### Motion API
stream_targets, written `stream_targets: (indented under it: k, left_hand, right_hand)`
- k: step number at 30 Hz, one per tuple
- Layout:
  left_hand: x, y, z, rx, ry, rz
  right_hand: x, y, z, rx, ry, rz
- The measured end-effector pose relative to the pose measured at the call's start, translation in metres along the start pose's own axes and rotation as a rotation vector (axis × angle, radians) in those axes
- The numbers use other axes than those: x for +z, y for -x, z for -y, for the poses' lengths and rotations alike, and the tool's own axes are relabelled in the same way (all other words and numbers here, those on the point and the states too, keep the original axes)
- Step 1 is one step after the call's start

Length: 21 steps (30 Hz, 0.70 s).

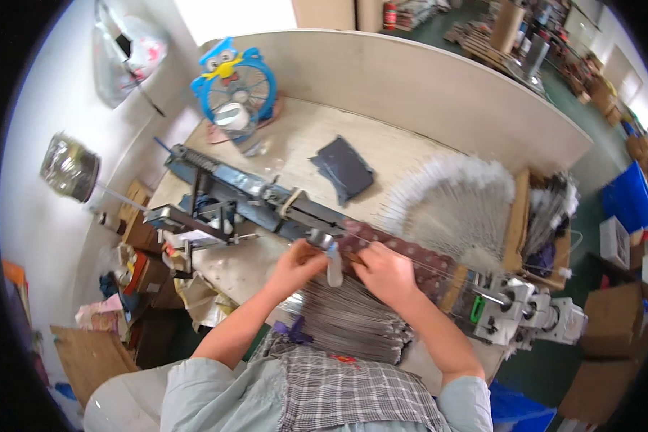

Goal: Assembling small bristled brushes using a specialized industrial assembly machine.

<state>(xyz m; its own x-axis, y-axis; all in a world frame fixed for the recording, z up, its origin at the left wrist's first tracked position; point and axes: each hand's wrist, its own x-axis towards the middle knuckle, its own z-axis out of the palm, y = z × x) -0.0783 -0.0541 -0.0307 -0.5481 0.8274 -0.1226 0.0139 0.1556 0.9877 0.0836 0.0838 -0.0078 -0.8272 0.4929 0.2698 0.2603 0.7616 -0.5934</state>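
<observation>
My left hand [295,268] is closed in a pinch beside the metal head [322,239] of a long blue-grey bench machine [230,186]. Just right of its fingertips stands a small whitish translucent bottle [334,266]. My right hand [386,272] is also closed, thumb and fingers together, at the near edge of a brown dotted cloth [403,253]. Whatever either hand pinches is too small and blurred to make out. Below both hands, a thick bundle of thin grey wires [356,320] lies along the bench's near edge, by my checked apron [353,389].
Wires with white ends [450,198] lie fanned out at the right, beside a cardboard box [520,223]. A motorised metal unit [529,309] is at the bench's right end. Farther back are a dark folded cloth [342,169], a blue fan [237,86] and a curved partition [410,86].
</observation>
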Motion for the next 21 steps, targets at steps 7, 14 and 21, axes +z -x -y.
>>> stream_targets:
  k: [7,14,21]
  left_hand:
    - [-0.122,0.025,0.018,-0.432,0.854,-0.483]
    - [-0.121,0.017,0.035,-0.416,0.864,-0.534]
    - [0.004,0.033,-0.02,-0.229,0.541,-0.086]
  right_hand:
    - [-0.015,0.004,0.006,-0.058,-0.025,0.006]
    - [-0.028,0.009,0.017,-0.021,0.014,0.038]
    - [-0.083,0.001,0.024,-0.071,0.163,-0.143]
